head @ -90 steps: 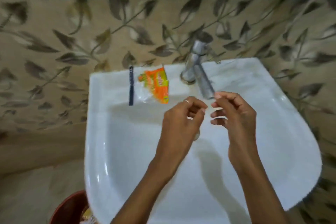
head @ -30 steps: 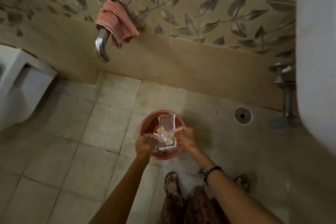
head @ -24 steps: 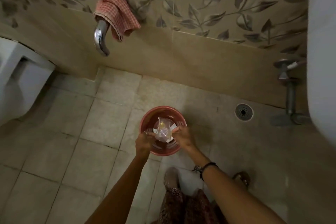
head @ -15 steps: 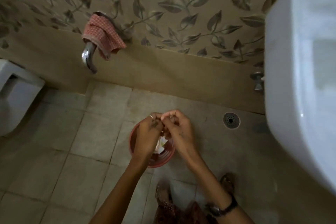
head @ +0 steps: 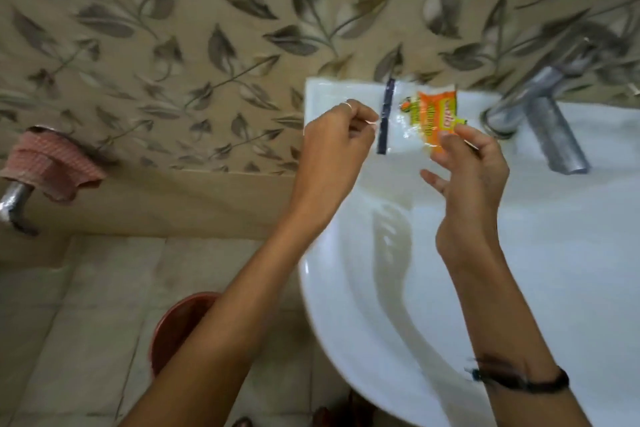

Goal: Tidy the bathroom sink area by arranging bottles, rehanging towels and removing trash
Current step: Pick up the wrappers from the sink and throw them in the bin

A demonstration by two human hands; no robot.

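An orange printed wrapper (head: pixel 434 113) with clear plastic around it lies on the back ledge of the white sink (head: pixel 588 253), left of the tap. A dark blue strip (head: pixel 385 116) lies along the wrapper's left side. My left hand (head: pixel 334 146) has its fingers curled, and its fingertips meet at the strip's left edge; whether they grip it is unclear. My right hand (head: pixel 467 166) has its fingers spread, and its fingertips rest on the orange wrapper's lower right corner.
A metal tap (head: pixel 540 125) stands right of the wrapper. A red bin (head: pixel 180 326) sits on the tiled floor left of the sink, partly under my left forearm. A red checked cloth (head: pixel 48 163) hangs over a wall tap (head: pixel 14 204) at far left.
Both hands dropped a clear wrapper into the red bin, then rose from it. They are now up at the sink ledge by the orange wrapper, and the view has swung right.
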